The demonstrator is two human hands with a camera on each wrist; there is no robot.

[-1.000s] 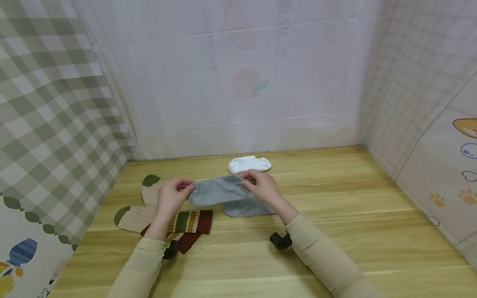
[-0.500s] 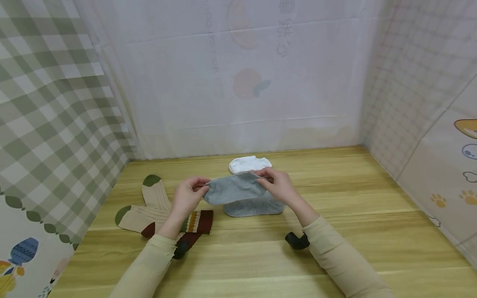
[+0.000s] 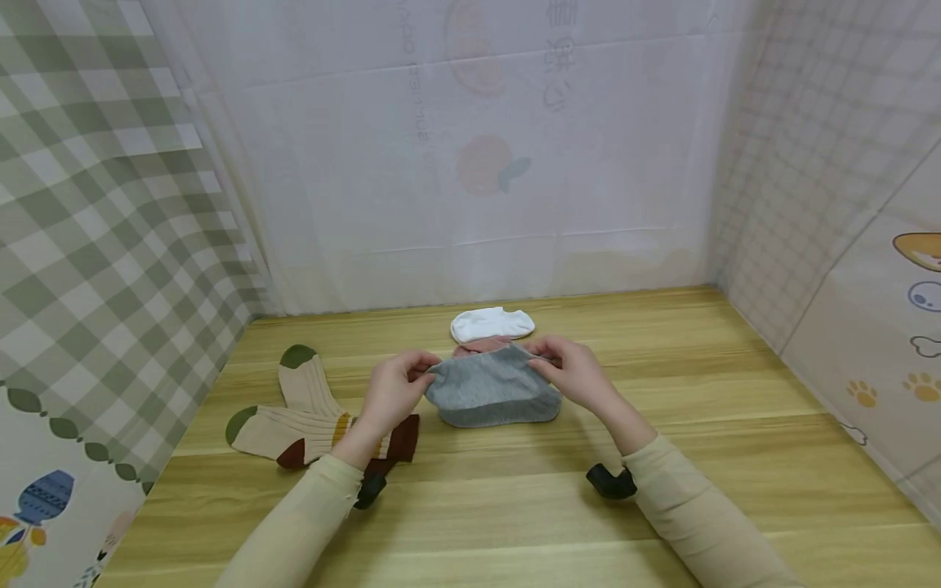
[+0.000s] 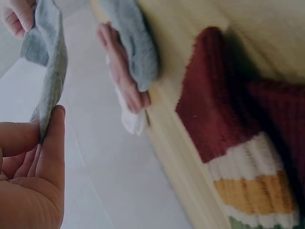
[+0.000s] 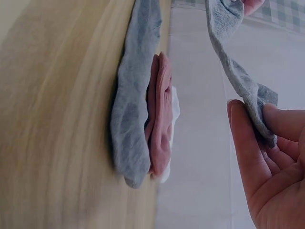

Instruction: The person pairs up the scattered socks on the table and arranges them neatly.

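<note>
A grey ankle sock (image 3: 481, 377) hangs stretched between my two hands above the table. My left hand (image 3: 397, 390) pinches one end between thumb and fingers, and my right hand (image 3: 577, 371) pinches the other. In the left wrist view the held sock (image 4: 56, 71) appears edge-on, rising from the fingertips. Below it, a second grey sock (image 3: 507, 415) lies flat, partly covered in the head view. Behind that lies a folded pink sock (image 5: 161, 114), with a white low-cut sock (image 3: 491, 324) farther back.
Cream socks (image 3: 283, 431) with green toes and striped, dark red cuffs lie crossed at the left, partly under my left forearm. Black wrist mounts (image 3: 612, 482) hang beneath both sleeves. A pale curtain (image 3: 331, 204) closes the table's back edge; patterned sheets (image 3: 110, 204) flank the sides.
Both hands have moved right with the held grey sock, which now overlaps the grey sock lying below. The pink sock has come into sight behind it.
</note>
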